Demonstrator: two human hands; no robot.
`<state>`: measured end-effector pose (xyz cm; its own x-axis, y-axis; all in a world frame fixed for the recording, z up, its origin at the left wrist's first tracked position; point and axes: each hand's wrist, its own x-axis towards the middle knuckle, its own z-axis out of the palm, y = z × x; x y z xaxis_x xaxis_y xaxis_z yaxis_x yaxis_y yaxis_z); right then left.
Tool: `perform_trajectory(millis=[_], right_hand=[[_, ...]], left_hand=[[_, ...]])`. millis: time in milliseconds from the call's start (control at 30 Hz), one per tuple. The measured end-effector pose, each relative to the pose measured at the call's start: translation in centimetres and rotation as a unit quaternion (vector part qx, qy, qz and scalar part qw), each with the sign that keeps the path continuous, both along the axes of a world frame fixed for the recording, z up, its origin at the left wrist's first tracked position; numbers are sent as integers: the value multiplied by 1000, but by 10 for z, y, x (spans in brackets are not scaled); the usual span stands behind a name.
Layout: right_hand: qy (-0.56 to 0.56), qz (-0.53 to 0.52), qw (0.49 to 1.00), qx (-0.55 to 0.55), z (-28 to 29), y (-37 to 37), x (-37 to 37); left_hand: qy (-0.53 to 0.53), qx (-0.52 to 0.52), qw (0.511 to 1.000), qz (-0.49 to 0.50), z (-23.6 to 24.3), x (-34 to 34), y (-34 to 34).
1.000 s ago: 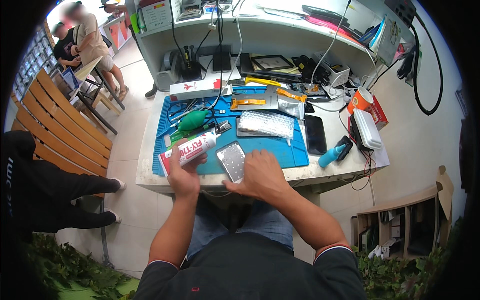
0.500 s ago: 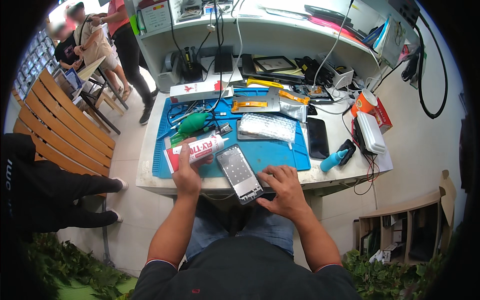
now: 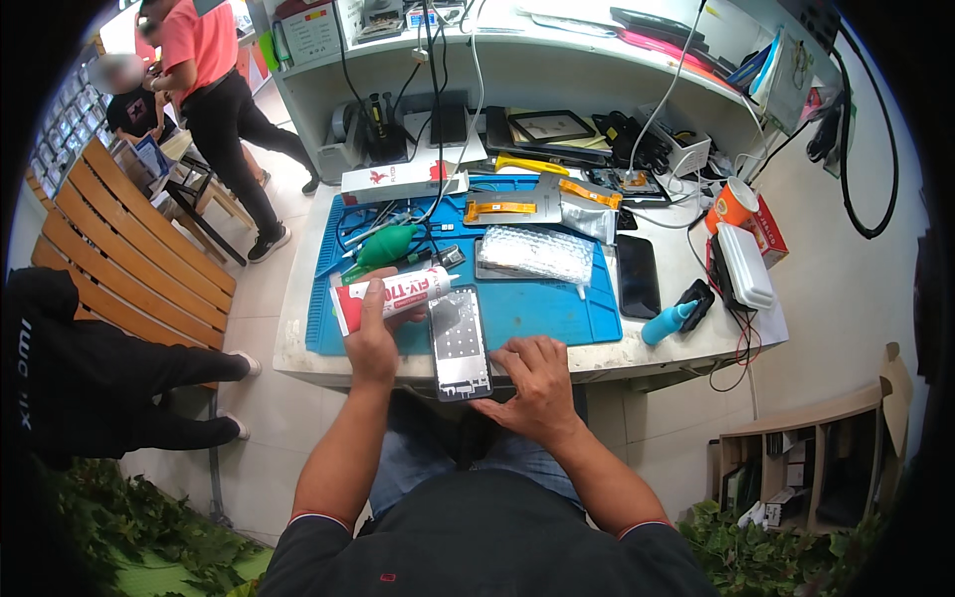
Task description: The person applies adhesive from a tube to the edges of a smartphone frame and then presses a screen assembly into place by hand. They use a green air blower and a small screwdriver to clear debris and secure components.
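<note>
My left hand (image 3: 375, 338) is closed round a white and red adhesive tube (image 3: 398, 293), its nozzle pointing right above a phone frame (image 3: 460, 338). The frame, dark-edged with a pale, dotted inner plate, lies nearly upright in the picture at the mat's front edge. My right hand (image 3: 532, 388) grips the frame's lower right side with bent fingers and thumb. Just beyond are a green blower bulb (image 3: 388, 244), small tools on the blue mat (image 3: 542, 318) and a bubble-wrapped item (image 3: 537, 257).
A black phone (image 3: 637, 279), blue bottle (image 3: 665, 323), orange cup (image 3: 729, 209) and white case (image 3: 741, 261) sit at right. Shelving holds cables and devices. A wooden bench (image 3: 134, 249) is at left, with people (image 3: 224, 129) behind it and a dark-clothed person (image 3: 80, 368) nearer.
My right hand has shifted down along the phone frame, showing more of it; the frame has turned straighter. The tube has risen slightly. A person in pink has stepped into view at upper left.
</note>
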<state>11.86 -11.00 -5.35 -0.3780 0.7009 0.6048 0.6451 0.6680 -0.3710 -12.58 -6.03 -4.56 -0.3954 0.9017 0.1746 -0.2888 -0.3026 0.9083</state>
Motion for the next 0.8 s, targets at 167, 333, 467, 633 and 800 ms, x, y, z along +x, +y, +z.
perform_trajectory(millis=[167,333,467,633,800], right_hand=[[23,52,998,1,7,6,11],[74,34,996,-33,10,14,38],[186,26,978,-87,2,20,42],[222,25,959,-176,12,22,44],[225,41,937,-262,18,29,53]], left_hand=[[67,10,998,-13,5,-3,3],[120,31,992,-27,-2,3,1],[148,31,988,-31,1,7,2],[172,22,985,-19,3,9,2],[175,21,984,-23,6,11,2]])
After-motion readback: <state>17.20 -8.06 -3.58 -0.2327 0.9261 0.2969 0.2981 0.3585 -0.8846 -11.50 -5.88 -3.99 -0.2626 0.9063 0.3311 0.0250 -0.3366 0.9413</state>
